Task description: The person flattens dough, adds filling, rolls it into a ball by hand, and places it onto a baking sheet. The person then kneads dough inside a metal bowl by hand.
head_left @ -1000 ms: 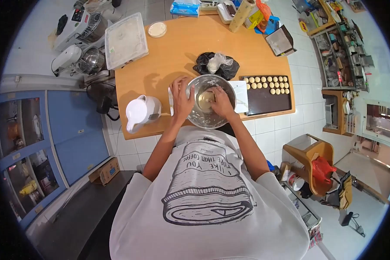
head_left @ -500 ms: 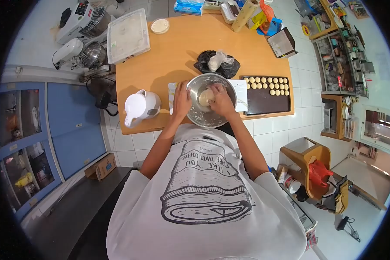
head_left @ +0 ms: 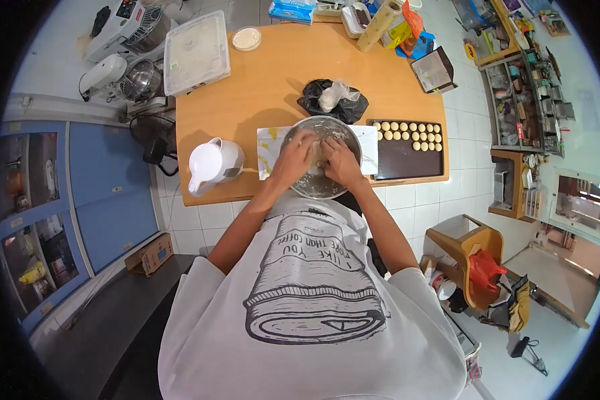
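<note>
A steel mixing bowl sits at the table's near edge, its inner wall smeared with pale residue. Inside it is a lump of pale dough, mostly covered by my fingers. My left hand reaches over the bowl's left side, its fingers bent onto the dough. From the right, my right hand grips the dough too, fingers curled. Under the bowl lies a white marbled board. Just beyond the bowl is a black plastic bag with a clear bag bunched on top.
To the right lies a dark baking tray with rows of small round dough pieces. A white jug stands at left. Farther back are a lidded plastic box, a small round tub and an open carton.
My left hand has left the bowl's rim and moved inside onto the dough. My right hand stays in the bowl, on the dough. The view has shifted slightly.
</note>
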Available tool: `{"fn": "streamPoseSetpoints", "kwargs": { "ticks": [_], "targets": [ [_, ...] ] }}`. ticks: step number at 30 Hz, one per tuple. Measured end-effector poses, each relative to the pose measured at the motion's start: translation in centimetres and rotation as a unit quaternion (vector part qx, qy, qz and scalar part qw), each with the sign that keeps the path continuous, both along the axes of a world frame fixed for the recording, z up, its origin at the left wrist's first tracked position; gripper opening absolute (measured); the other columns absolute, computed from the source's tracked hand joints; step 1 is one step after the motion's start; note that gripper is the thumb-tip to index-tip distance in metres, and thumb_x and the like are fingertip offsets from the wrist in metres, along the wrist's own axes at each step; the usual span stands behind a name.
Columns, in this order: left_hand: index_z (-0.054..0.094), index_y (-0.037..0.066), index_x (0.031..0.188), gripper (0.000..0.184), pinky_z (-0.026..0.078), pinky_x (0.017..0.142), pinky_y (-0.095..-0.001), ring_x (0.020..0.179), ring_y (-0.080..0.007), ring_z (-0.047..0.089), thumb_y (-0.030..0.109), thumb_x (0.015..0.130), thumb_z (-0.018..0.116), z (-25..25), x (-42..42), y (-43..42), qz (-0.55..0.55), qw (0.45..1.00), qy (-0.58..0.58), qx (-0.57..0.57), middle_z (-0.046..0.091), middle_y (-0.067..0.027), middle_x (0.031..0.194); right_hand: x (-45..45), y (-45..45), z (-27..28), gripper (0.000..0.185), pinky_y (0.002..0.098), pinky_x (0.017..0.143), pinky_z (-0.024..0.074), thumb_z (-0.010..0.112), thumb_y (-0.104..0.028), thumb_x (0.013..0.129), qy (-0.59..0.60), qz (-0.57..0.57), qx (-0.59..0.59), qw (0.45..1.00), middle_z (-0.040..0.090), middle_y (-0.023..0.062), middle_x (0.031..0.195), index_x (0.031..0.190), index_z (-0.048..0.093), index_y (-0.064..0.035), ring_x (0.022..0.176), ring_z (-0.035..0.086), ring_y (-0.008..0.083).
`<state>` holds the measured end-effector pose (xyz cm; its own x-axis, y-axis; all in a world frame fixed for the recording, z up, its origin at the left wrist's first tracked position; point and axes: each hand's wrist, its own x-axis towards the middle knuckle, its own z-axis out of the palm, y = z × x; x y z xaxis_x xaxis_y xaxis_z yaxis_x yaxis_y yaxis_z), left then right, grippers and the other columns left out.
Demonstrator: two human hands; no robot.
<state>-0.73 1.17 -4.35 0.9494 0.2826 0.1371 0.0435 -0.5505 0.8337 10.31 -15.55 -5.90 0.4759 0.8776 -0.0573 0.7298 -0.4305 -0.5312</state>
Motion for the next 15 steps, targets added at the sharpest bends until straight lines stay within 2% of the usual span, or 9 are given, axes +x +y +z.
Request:
{"fn": "streamPoseSetpoints", "kwargs": {
  "ticks": [1, 4, 7, 10, 13, 15],
  "targets": [
    [0.064, -0.002, 0.126, 0.035, 0.052, 0.1, -0.0485, 0.126, -0.0431, 0.057, -0.001, 0.09, 0.065, -0.7, -0.1, -0.2, -0.042, 0.999, 0.029, -0.014, 0.058, -0.0222, 0.134, -0.1, 0.1, 0.4, 0.057, 0.0487, 0.109, 0.0476, 0.078, -0.006, 0.073, 0.004, -0.008, -0.024, 1.0, 0.061, 0.0189, 0.133, 0.127, 0.059, -0.0022, 0.121, 0.058, 0.0438],
    [0.065, -0.006, 0.121, 0.033, 0.055, 0.096, -0.0486, 0.114, -0.0426, 0.065, -0.002, 0.089, 0.064, -2.3, -0.7, -0.2, -0.086, 0.988, 0.098, 0.088, 0.061, -0.0222, 0.131, 0.2, 0.1, 0.0, 0.056, 0.0485, 0.105, 0.0491, 0.072, -0.002, 0.071, -0.005, 0.006, 0.0, 1.0, 0.061, 0.0185, 0.129, 0.125, 0.059, -0.0016, 0.116, 0.058, 0.0447],
    [0.064, -0.003, 0.127, 0.04, 0.052, 0.103, -0.0485, 0.122, -0.0437, 0.06, 0.001, 0.087, 0.069, -2.3, -0.5, -0.4, -0.123, 0.968, 0.201, 0.089, 0.059, -0.0214, 0.137, 0.3, 0.1, -0.5, 0.061, 0.0511, 0.097, 0.0569, 0.074, -0.004, 0.073, -0.028, 0.005, -0.02, 0.999, 0.059, 0.0183, 0.136, 0.131, 0.058, -0.0052, 0.122, 0.059, 0.0469],
    [0.063, -0.002, 0.131, 0.043, 0.052, 0.104, -0.0483, 0.121, -0.0441, 0.061, 0.001, 0.088, 0.069, -1.6, -1.3, -0.9, -0.107, 0.976, 0.163, 0.097, 0.058, -0.0217, 0.14, 1.0, -0.1, -0.9, 0.062, 0.0506, 0.099, 0.0566, 0.073, -0.005, 0.075, -0.001, 0.027, -0.019, 0.999, 0.057, 0.0198, 0.141, 0.135, 0.057, -0.0055, 0.126, 0.057, 0.0475],
    [0.062, -0.001, 0.135, 0.046, 0.051, 0.106, -0.0471, 0.127, -0.0426, 0.058, 0.002, 0.09, 0.069, -0.5, -1.4, -0.9, -0.104, 0.974, 0.197, 0.035, 0.056, -0.0221, 0.144, -0.2, -0.3, -0.5, 0.062, 0.0512, 0.1, 0.0563, 0.07, -0.006, 0.078, -0.078, 0.024, 0.024, 0.996, 0.057, 0.0233, 0.141, 0.138, 0.056, -0.0034, 0.124, 0.059, 0.0477],
    [0.06, 0.001, 0.14, 0.05, 0.05, 0.107, -0.0469, 0.13, -0.0423, 0.056, 0.005, 0.091, 0.07, -0.5, -1.5, -0.4, -0.063, 0.987, 0.145, 0.024, 0.055, -0.0216, 0.147, -1.3, -0.9, -0.2, 0.061, 0.0517, 0.1, 0.0559, 0.068, -0.01, 0.084, -0.037, -0.007, 0.013, 0.999, 0.056, 0.0261, 0.143, 0.143, 0.053, -0.0011, 0.124, 0.06, 0.047]
  ]
}}
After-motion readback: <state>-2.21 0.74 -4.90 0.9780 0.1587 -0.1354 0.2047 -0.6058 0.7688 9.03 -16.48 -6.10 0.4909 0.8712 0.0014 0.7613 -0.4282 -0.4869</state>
